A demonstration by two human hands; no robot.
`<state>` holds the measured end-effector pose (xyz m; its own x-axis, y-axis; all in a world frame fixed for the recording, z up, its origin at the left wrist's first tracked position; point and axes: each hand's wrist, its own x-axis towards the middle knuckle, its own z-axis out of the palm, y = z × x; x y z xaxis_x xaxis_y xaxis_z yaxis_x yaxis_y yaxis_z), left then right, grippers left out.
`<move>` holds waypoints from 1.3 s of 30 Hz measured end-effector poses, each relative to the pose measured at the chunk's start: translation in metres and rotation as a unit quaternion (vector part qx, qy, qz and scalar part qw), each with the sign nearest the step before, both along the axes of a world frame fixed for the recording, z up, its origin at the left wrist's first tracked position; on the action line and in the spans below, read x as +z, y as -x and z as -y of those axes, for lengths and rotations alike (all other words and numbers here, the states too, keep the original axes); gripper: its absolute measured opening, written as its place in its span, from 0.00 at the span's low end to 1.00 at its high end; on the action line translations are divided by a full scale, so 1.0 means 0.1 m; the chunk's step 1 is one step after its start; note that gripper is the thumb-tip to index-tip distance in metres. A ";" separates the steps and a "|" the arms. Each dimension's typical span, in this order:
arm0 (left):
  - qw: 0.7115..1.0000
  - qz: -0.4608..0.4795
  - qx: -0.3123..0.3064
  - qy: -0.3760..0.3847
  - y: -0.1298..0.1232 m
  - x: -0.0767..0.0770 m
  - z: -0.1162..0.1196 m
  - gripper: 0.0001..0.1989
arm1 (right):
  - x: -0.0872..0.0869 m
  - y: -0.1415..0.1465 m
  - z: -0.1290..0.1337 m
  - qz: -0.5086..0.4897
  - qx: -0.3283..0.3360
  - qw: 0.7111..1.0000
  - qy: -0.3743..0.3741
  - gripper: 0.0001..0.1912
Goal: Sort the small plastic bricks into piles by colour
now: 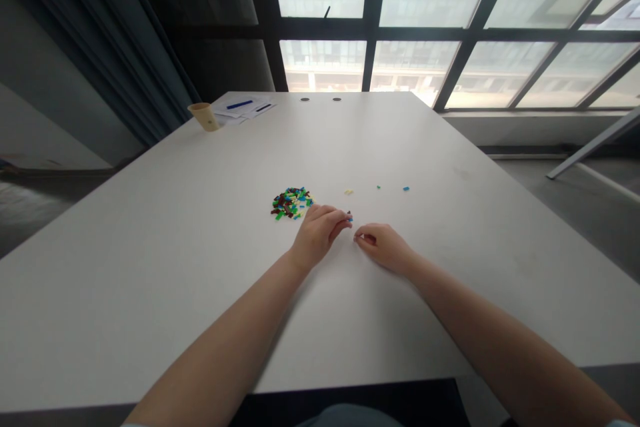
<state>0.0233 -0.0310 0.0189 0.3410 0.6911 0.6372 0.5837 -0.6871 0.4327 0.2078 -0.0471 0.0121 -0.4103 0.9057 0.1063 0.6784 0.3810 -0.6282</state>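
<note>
My left hand [320, 227] is closed in a pinch, with small blue and dark toy bricks [350, 219] showing at its fingertips. Just right of it and slightly nearer to me, my right hand [383, 245] is also pinched over the table; whatever lies between its fingertips is too small or hidden to make out. The two sets of fingertips are close together but apart. Beyond my left wrist lies a pile of small toy bricks [289, 203] in brown, green, blue and pale yellow, partly covered by that hand.
Past my hands, a pale yellow piece [349, 191], a tiny green piece [379, 187] and a blue brick [406, 189] lie apart on the white table [200, 213]. A tan cup [204, 117] stands at the far left edge, beside papers [233, 110] with a blue pen [239, 105].
</note>
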 end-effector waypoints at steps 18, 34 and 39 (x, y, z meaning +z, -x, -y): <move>0.999 0.021 -0.044 0.006 0.01 -0.05 -0.02 0.07 | 0.05 -0.05 0.00 -0.103 -0.027 0.983 -0.148 0.11; 0.959 0.179 -0.069 0.207 -0.08 -0.02 0.04 0.12 | 0.05 0.01 0.02 -0.150 0.019 0.945 -0.289 0.07; 0.975 0.139 -0.045 0.169 -0.06 -0.07 -0.01 0.13 | 0.06 -0.06 -0.07 -0.145 -0.011 0.954 -0.261 0.08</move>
